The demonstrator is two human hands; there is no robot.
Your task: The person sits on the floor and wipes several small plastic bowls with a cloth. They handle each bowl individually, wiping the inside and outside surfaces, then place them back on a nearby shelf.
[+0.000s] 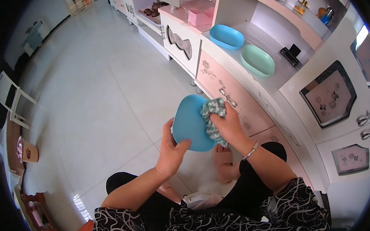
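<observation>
A blue oval plastic dish (192,124) is held above the floor in front of me. My left hand (171,149) grips its left and lower edge, with the thumb lying on the inner face. At the dish's right rim, my right hand (227,122) is closed on a bunched green and white knitted cloth (215,131), which touches the dish. Up on the curved cabinet counter stand another blue oval dish (227,37) and a light green oval dish (258,60), side by side.
The pink and white cabinet (234,91) curves along my right, its metal handle close to my right hand. A black object (291,55) lies on the counter. Farther off are a pink plastic bin (201,16), a white chair (13,99) and a paper bucket (28,150).
</observation>
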